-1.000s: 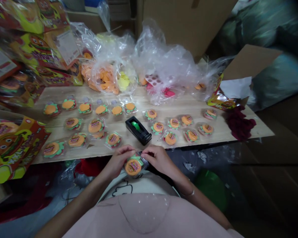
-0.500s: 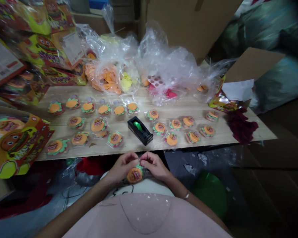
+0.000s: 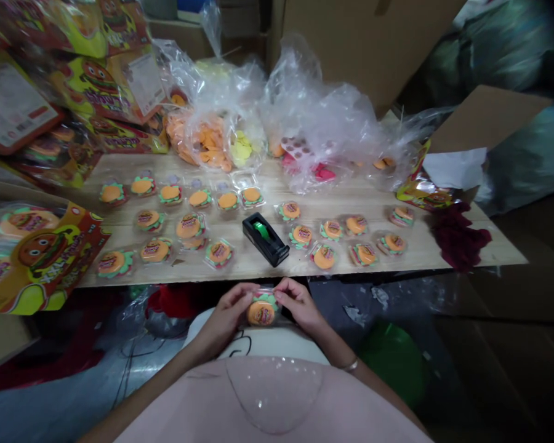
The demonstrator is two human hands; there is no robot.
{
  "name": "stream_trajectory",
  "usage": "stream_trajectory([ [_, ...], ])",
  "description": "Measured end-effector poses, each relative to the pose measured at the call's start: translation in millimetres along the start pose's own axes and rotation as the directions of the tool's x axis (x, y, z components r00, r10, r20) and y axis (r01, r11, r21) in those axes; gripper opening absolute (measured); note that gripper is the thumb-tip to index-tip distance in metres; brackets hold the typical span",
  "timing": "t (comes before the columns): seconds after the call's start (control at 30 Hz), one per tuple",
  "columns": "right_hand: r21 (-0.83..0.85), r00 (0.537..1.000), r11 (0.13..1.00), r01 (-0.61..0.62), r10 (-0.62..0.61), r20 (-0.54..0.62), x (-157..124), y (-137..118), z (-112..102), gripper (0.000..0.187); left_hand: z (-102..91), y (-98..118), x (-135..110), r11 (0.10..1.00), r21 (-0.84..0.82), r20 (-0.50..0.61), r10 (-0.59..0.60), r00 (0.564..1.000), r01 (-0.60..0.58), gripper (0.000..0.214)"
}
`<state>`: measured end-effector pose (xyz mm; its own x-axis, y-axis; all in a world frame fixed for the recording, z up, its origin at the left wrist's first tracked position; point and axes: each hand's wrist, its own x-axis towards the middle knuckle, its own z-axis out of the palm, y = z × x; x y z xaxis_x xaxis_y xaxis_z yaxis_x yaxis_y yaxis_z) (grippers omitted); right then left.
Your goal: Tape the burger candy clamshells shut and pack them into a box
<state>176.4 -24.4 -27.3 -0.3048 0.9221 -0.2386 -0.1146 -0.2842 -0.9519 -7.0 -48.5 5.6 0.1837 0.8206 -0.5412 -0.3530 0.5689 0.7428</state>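
Both my hands hold one small burger-shaped toy in a clear plastic case (image 3: pixel 261 311) just below the near edge of the wooden board (image 3: pixel 447 258). My left hand (image 3: pixel 226 312) grips its left side with curled fingers. My right hand (image 3: pixel 299 305) pinches its right side. A black tape dispenser (image 3: pixel 264 239) with green tape lies on the board just beyond my hands. Several packed burger toys (image 3: pixel 219 253) lie in rows left and right of the dispenser.
Clear plastic bags (image 3: pixel 305 117) of orange, yellow and pink pieces sit at the back of the board. Printed burger boxes (image 3: pixel 46 258) are stacked on the left. A dark red cloth (image 3: pixel 457 237) lies at the right end. Cardboard boxes (image 3: pixel 480 117) stand behind.
The view has shifted slightly, so the board sits a little further right. My hands have stayed together on the cased burger toy, turning it slightly between the fingers.
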Motion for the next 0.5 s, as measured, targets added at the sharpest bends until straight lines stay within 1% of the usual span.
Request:
stream_trajectory([
  [0.1, -0.035, 0.996, 0.999, -0.013, 0.016, 0.090, 6.5, 8.9, -3.5, 0.023, -2.0, -3.2, 12.4, 0.998, 0.050, -0.027, 0.026, 0.999, -0.024, 0.035],
  [0.13, -0.063, 0.995, 0.998, -0.011, 0.017, 0.102, 9.8, 12.8, -3.9, 0.023, -2.4, -5.4, 18.4, 0.999, 0.052, -0.040, 0.016, 0.999, -0.014, 0.036],
  [0.2, -0.114, 0.998, 0.993, -0.009, 0.017, 0.066, 16.0, 22.4, -3.7, 0.025, -1.7, -12.2, 31.1, 0.999, -0.002, -0.100, -0.051, 0.994, 0.051, 0.036],
  [0.27, -0.125, 0.999, 0.992, -0.015, 0.009, -0.042, 19.4, 33.9, -3.1, 0.027, 1.6, -21.3, 43.7, 0.989, -0.091, -0.164, -0.129, 0.978, 0.115, 0.035],
  [0.33, -0.081, 0.982, 0.997, -0.014, -0.002, -0.187, 19.8, 45.6, -3.1, 0.029, 7.5, -30.7, 55.4, 0.980, -0.152, -0.188, -0.155, 0.970, 0.127, 0.036],
  [0.43, 0.018, 0.929, 1.000, 0.007, 0.001, -0.371, 18.8, 59.1, -4.0, 0.030, 18.5, -42.5, 70.4, 0.980, -0.190, -0.215, -0.106, 0.971, 0.065, 0.037],
  [0.5, 0.061, 0.900, 0.998, 0.011, 0.017, -0.435, 19.3, 63.1, -4.2, 0.031, 24.5, -48.3, 77.3, 0.978, -0.210, -0.250, -0.067, 0.966, 0.014, 0.037],
])
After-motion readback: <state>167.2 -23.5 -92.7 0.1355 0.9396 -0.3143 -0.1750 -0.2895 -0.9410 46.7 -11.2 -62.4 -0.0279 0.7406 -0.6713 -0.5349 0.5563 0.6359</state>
